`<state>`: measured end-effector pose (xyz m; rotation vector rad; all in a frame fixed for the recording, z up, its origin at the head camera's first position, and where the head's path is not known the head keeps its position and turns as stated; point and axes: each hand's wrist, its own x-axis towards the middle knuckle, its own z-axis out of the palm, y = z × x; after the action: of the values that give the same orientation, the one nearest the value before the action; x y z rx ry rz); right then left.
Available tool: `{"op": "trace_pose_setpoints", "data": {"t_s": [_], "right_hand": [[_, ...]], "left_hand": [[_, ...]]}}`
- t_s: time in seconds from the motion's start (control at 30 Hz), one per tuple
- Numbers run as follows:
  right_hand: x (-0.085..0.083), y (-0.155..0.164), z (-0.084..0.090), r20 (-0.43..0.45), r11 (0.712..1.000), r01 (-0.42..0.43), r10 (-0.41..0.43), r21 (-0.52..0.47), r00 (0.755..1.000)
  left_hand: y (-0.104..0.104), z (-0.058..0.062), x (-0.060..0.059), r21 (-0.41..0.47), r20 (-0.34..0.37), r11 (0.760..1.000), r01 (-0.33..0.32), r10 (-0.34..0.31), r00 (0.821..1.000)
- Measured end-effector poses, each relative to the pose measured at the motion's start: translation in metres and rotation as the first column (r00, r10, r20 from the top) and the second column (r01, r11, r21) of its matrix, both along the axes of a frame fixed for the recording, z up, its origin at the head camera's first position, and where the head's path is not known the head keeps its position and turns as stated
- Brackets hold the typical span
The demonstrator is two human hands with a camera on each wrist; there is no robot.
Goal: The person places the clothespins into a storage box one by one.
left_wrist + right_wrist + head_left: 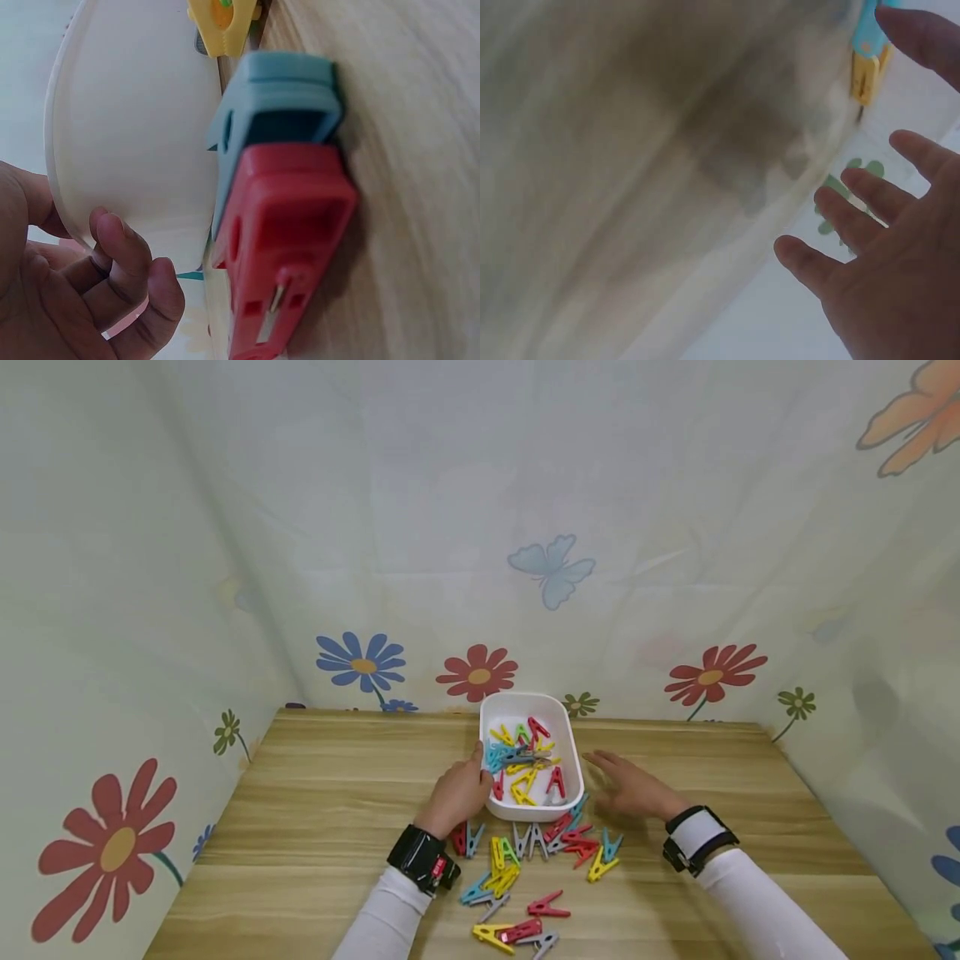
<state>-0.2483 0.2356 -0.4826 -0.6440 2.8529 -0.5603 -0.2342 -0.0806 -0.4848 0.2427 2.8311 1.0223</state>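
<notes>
A white bin (pixel 570 752) stands at the table's far middle and holds several coloured clothespins (pixel 525 758). My left hand (pixel 461 789) is at the bin's left side, thumb up by the rim and curled fingers (pixel 124 274) against the bin's wall (pixel 127 142). Right of the bin, my right hand (pixel 628 785) lies flat over the table with fingers (pixel 855 214) spread, holding nothing. More clothespins (pixel 525 860) lie loose on the table in front of the bin. In the left wrist view a red pin (pixel 289 255) and a blue pin (pixel 277 97) lie close by.
The wooden table (pixel 322 793) is enclosed at the back and both sides by a flower-printed curtain (pixel 480 568). In the right wrist view a blue and yellow pin (pixel 866 52) shows near the fingertips. Bare wood lies left and right of the hands.
</notes>
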Motion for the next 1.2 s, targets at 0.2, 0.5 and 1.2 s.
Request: {"op": "trace_pose_setpoints", "data": {"t_s": [0.2,0.5,1.2], "right_hand": [[0.003,-0.007,-0.01,0.033,0.999,-0.043,0.043,-0.002,0.999],[0.01,-0.017,-0.011,0.015,0.997,-0.078,0.078,-0.026,0.997],[0.036,-0.025,-0.012,-0.112,0.998,-0.065,0.062,-0.026,0.992]], "left_hand": [[-0.001,0.0,0.0,0.01,0.003,1.0,0.006,-0.006,1.0],[0.001,0.0,-0.001,0.004,-0.003,1.0,0.004,-0.004,1.0],[0.0,-0.005,-0.001,-0.003,0.01,1.0,0.001,-0.001,1.0]]}}
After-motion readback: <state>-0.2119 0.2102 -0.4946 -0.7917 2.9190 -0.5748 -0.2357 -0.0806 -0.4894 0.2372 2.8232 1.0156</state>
